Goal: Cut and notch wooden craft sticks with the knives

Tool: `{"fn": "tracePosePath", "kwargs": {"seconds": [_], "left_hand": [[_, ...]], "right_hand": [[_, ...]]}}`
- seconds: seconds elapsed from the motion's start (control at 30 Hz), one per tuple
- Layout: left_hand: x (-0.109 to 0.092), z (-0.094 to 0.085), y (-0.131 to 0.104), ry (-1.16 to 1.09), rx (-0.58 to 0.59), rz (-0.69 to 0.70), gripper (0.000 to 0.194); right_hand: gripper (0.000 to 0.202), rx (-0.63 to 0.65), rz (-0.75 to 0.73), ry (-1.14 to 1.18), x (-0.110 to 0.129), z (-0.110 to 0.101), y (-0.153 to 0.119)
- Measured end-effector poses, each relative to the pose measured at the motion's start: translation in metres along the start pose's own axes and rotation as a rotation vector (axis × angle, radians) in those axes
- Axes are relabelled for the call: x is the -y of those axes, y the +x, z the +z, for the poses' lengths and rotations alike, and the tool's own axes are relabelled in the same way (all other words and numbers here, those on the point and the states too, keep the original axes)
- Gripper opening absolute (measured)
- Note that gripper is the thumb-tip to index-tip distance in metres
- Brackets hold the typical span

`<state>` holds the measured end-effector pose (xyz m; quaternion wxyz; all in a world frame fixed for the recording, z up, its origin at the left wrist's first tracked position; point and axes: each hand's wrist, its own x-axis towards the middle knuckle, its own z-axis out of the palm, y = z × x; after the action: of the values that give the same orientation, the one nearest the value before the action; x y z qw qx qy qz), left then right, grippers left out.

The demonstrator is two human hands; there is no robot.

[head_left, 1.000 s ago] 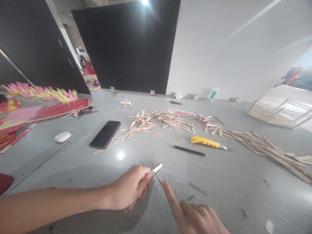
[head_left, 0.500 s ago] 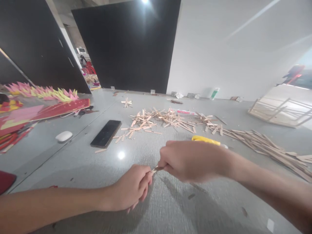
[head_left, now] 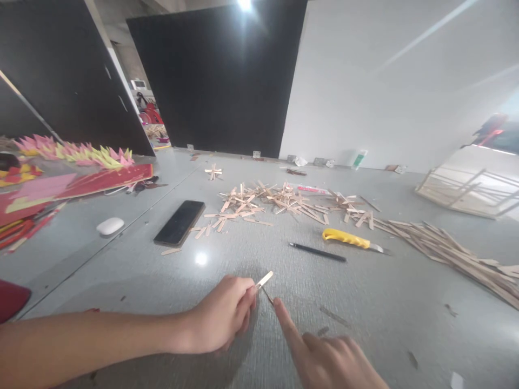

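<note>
Low in the middle, my left hand (head_left: 227,313) is closed on a small wooden stick (head_left: 265,279), whose pale rounded end sticks out past the fingertips. A thin dark sliver (head_left: 268,296) slants down from the stick. The index finger of my right hand (head_left: 324,354) is stretched out and its tip touches the sliver's lower end; the other fingers are curled, and nothing shows in them. Beyond the hands are a black pen-like tool (head_left: 318,252) and a yellow-handled knife (head_left: 346,237). Farther back is a loose pile of short wooden pieces (head_left: 279,197).
A phone (head_left: 179,222) and a white oval object (head_left: 110,226) lie to the left, near red and pink paper pieces (head_left: 44,186). Long wooden strips (head_left: 446,251) spread at the right, below a stick frame (head_left: 462,189). Dark and white panels stand behind.
My right hand has moved down and toward me, from a closed grip at the stick to a pointing finger. The black tool and the whole knife now show. My left hand stays nearly in place.
</note>
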<state>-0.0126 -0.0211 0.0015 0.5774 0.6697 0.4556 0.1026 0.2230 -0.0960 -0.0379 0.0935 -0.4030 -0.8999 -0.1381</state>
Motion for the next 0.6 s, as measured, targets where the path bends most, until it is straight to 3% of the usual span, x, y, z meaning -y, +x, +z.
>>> {"fn": "tracePosePath", "kwargs": {"seconds": [0.1,0.2,0.3,0.43,0.53,0.6], "left_hand": [[0.003,0.001,0.001,-0.02,0.007,-0.025,0.032],[0.003,0.001,0.002,-0.025,0.007,-0.038,0.027],[0.003,0.001,0.002,-0.017,0.004,-0.054,0.025],[0.004,0.0,0.004,-0.013,0.008,-0.058,0.026],[0.007,0.001,0.004,-0.019,-0.001,-0.047,0.028],[0.009,0.002,0.004,-0.023,-0.012,-0.04,0.033]], "right_hand": [[0.079,0.256,-0.066,-0.013,-0.021,-0.045,0.04],[0.043,0.629,-0.034,0.148,-0.044,-0.087,0.09],[0.025,0.714,-0.027,0.242,-0.064,-0.109,0.132],[0.024,0.713,-0.06,0.291,-0.074,-0.11,0.143],[0.02,0.568,-0.041,0.252,-0.058,-0.095,0.113],[0.043,0.441,-0.014,0.199,-0.036,-0.076,0.083]]}}
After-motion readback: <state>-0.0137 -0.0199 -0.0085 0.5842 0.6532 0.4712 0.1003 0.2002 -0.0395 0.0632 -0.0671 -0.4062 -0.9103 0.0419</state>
